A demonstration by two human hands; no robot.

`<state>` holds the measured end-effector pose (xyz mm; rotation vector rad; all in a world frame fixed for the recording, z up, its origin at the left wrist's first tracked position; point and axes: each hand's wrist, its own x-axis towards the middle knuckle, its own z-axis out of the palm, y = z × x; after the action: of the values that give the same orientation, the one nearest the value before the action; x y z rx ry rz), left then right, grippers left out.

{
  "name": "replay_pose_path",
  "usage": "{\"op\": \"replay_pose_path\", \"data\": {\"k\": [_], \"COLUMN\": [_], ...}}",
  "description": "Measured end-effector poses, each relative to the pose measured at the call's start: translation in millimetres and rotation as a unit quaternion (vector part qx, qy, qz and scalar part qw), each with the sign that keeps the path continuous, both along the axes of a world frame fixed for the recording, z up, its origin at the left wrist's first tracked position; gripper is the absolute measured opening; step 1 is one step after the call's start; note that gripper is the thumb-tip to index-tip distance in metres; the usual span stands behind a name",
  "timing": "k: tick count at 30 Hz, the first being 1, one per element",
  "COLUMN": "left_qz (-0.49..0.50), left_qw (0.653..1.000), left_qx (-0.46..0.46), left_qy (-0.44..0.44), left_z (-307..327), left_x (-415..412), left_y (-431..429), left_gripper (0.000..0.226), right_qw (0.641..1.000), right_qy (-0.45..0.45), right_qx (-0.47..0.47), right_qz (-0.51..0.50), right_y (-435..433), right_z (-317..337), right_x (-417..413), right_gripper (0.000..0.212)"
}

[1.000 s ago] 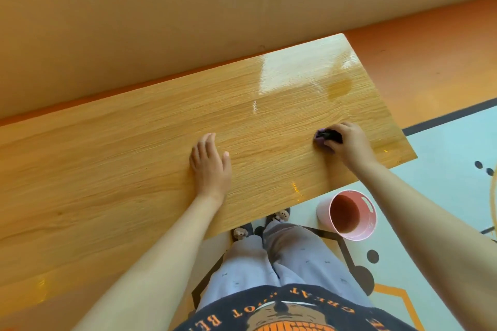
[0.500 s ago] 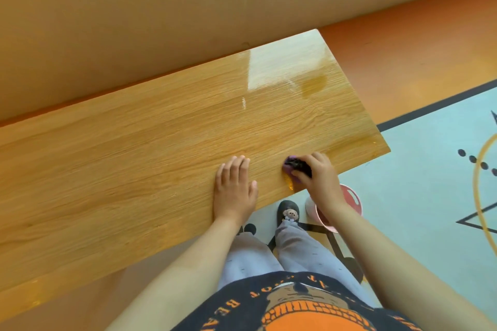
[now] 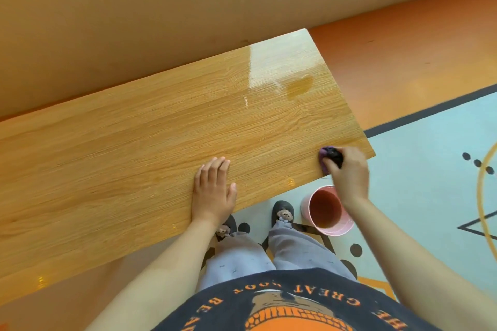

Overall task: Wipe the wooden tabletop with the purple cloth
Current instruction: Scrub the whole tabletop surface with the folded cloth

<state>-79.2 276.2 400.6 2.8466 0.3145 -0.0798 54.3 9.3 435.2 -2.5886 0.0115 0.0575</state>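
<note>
- Item: long glossy light-brown wooden tabletop, its far edge against a tan wall; a darker damp-looking patch shows near its far right corner.
- Item: small bunched purple cloth, lying on the tabletop close to the near right corner, just in from the front edge; a dark part of it shows between my fingers.
- My right hand: fingers curled round the cloth, gripping it and holding it down against the wood.
- My left hand: palm down on the tabletop near the front edge, fingers straight and together, thumb out to the side, holding nothing; well apart from the cloth.
- Item: round pink plastic bucket, standing on the floor below the table's front edge, under my right wrist.
- Item: dark slippers with small bear figures on my feet, beside the bucket.
- Item: pale blue floor mat with dark lines and dots, on an orange floor.
</note>
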Motion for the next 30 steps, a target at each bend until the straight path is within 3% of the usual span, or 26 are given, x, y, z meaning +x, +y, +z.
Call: {"op": "replay_pose_path", "data": {"k": [4,7,10,14,21,25,30], "left_qz": [0.002,0.002,0.002,0.005,0.01,0.011,0.011], "left_qw": [1.0,1.0,1.0,1.0,1.0,1.0,1.0], "left_qx": [0.005,0.011,0.013,0.013,0.004,0.005,0.002], "left_qy": [-0.002,-0.003,0.0,0.004,0.011,0.007,0.007], "left_z": [1,1,0,1,1,3,2], "left_x": [1,-1,0,0,1,2,2], "left_y": [-1,-2,-1,-2,-3,-3,-2], "left_gripper": [0.055,0.055,0.055,0.055,0.055,0.055,0.054], "right_qw": [0.987,0.979,0.993,0.999,0.996,0.998,0.969], "right_qy": [0.021,0.021,0.006,-0.003,-0.013,0.003,0.031], "right_qx": [0.052,0.062,0.072,0.012,-0.003,0.032,0.063], "right_qz": [0.152,0.191,0.096,-0.046,-0.087,0.062,0.237], "right_y": [63,75,41,-39,-52,3,29], "right_z": [-4,-4,-8,-11,-6,-9,-4], "right_x": [-29,-28,3,51,48,9,-5], "right_gripper": [0.024,0.023,0.022,0.026,0.023,0.022,0.02]}}
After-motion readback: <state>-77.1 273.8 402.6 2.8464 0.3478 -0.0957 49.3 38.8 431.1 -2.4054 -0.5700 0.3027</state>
